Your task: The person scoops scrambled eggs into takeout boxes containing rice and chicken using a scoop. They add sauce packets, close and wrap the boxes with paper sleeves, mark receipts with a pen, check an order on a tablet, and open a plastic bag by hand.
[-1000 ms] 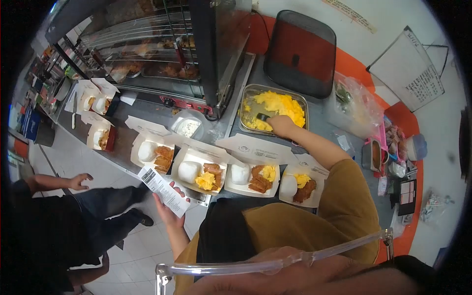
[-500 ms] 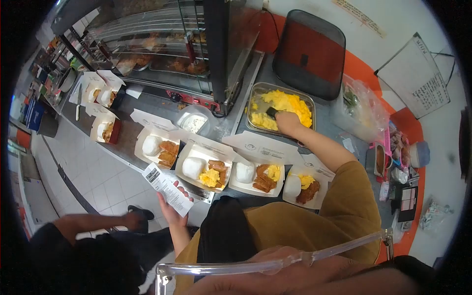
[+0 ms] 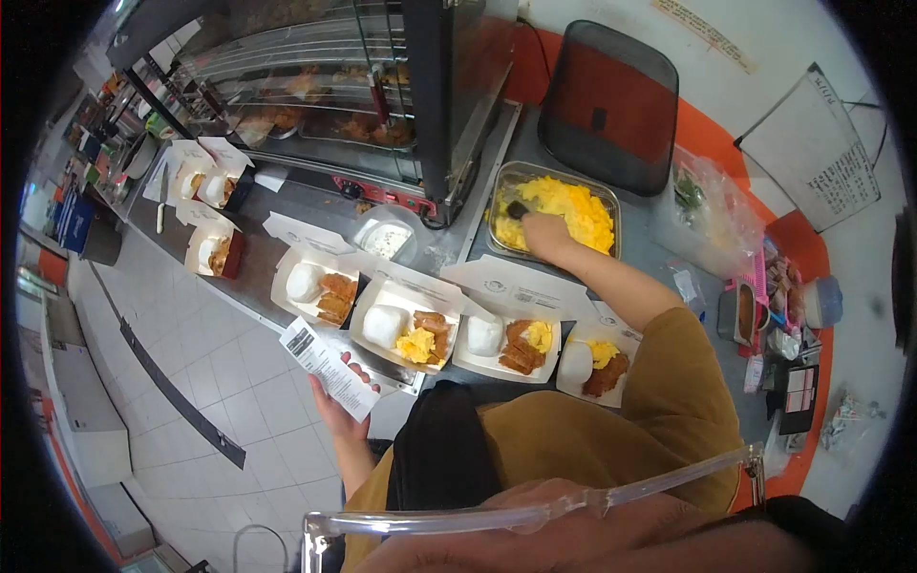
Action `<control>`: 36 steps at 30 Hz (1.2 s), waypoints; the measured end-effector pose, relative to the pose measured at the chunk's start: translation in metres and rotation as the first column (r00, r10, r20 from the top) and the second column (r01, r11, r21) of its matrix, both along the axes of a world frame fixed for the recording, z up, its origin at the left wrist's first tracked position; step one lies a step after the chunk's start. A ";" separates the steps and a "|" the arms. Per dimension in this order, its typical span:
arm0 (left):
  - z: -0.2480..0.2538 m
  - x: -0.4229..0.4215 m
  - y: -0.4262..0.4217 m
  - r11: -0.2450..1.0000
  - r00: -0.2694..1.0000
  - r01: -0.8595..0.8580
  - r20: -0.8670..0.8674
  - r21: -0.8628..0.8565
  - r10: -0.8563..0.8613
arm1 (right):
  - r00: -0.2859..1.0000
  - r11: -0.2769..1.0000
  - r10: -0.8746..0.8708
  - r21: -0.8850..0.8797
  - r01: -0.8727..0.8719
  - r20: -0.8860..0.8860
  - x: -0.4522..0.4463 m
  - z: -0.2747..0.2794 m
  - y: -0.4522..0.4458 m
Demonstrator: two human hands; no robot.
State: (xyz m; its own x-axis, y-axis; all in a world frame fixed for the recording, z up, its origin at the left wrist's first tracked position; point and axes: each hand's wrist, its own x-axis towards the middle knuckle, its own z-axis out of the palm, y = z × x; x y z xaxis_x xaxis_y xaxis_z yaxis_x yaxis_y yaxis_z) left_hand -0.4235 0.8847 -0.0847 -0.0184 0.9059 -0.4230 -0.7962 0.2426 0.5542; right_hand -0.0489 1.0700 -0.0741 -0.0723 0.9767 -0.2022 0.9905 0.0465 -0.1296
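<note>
Since the earlier frame, the right hand (image 3: 546, 236) shifts a little to the left over the metal tray (image 3: 504, 184), and the co-worker in dark clothes goes out of view at lower left. Four open cartons (image 3: 516, 289) make a row across the centre; their raised lids stand between the person's body and the tray. Behind them are a plastic tub (image 3: 412, 250) with white sauce and, at upper left, a glass warming cabinet (image 3: 435, 95). One dark lid (image 3: 608, 110) leans on the wall at upper right of centre.

Scrambled egg (image 3: 578, 210) fills much of the tray, right of the frame's centre. Fingers of the right hand close around a black utensil (image 3: 517, 210), whose visible end points to the upper left. The left hand (image 3: 340, 413) holds a printed receipt (image 3: 330, 370), left of centre, with its long axis running from upper left to lower right.

The right hand hides the rest of the utensil, the sleeve partly covers the rightmost carton, and the receipt's small print is not readable.
</note>
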 end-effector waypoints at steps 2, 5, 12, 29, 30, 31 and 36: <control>-0.003 -0.004 -0.004 1.000 1.000 0.004 0.001 0.015 -0.004 | 0.984 0.992 -0.014 -0.118 0.036 0.179 -0.002 0.012 -0.002; -0.005 -0.005 -0.006 1.000 1.000 0.011 0.003 0.024 -0.011 | 0.988 0.970 0.093 -0.234 -0.061 0.127 0.004 -0.012 -0.003; 0.002 0.008 -0.002 1.000 0.998 0.000 0.061 -0.010 0.000 | 0.960 0.980 -0.177 -0.133 0.150 -0.219 0.019 -0.068 0.033; 0.001 -0.005 -0.017 0.998 0.998 -0.062 0.023 0.015 0.062 | 1.000 0.990 0.012 -0.142 -0.013 -0.013 -0.003 -0.034 0.041; 0.001 -0.005 -0.018 0.997 0.997 -0.075 0.025 0.004 0.075 | 0.997 0.985 0.053 -0.165 -0.043 0.059 -0.014 -0.019 0.026; -0.001 -0.006 -0.018 0.997 0.997 -0.077 0.028 0.002 0.077 | 0.987 0.979 0.095 -0.191 -0.069 0.131 -0.021 -0.008 0.018; -0.004 -0.006 -0.019 0.998 0.999 -0.032 0.041 0.046 0.030 | 0.967 0.969 0.179 -0.205 -0.141 0.184 -0.023 0.000 0.010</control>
State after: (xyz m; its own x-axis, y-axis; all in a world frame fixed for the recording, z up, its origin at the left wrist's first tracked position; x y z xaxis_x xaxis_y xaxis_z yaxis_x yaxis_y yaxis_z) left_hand -0.4299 0.8658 -0.0890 -0.0307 0.9241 -0.3810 -0.8247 0.1919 0.5321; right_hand -0.0721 1.0803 -0.0738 -0.1637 0.8983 -0.4078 0.9786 0.2000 0.0477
